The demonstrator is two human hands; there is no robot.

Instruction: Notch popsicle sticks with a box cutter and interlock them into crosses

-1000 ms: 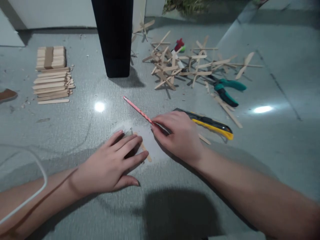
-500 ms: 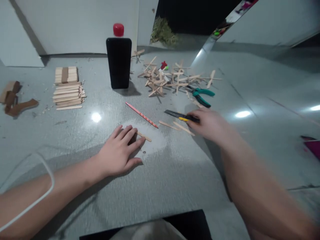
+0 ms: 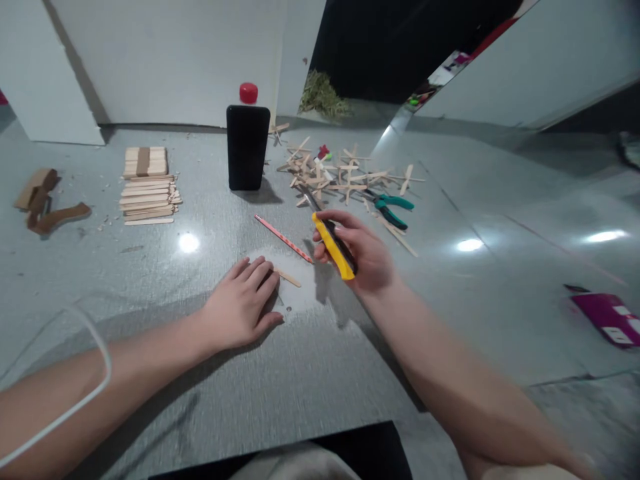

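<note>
My left hand lies flat on the grey surface, fingers stretched out over a wooden craft stick. One end of the stick shows past the fingertips; the rest is hidden under them. Raised above the surface, my right hand is closed around a yellow and black utility knife, its blade pointing up and away. Between the hands and farther off lies a pink pencil. Beyond the right hand, green-handled pliers rest beside a pile of crossed, joined craft sticks.
A black phone stands upright before a red-capped bottle. Stacked craft sticks and a banded bundle lie at left, near brown paper pieces. A white cable crosses my left forearm. A purple packet lies far right.
My right hand has lifted the utility knife and moved left, turning its blade away from me. My left hand stays on the stick. The camera view has shifted slightly.
</note>
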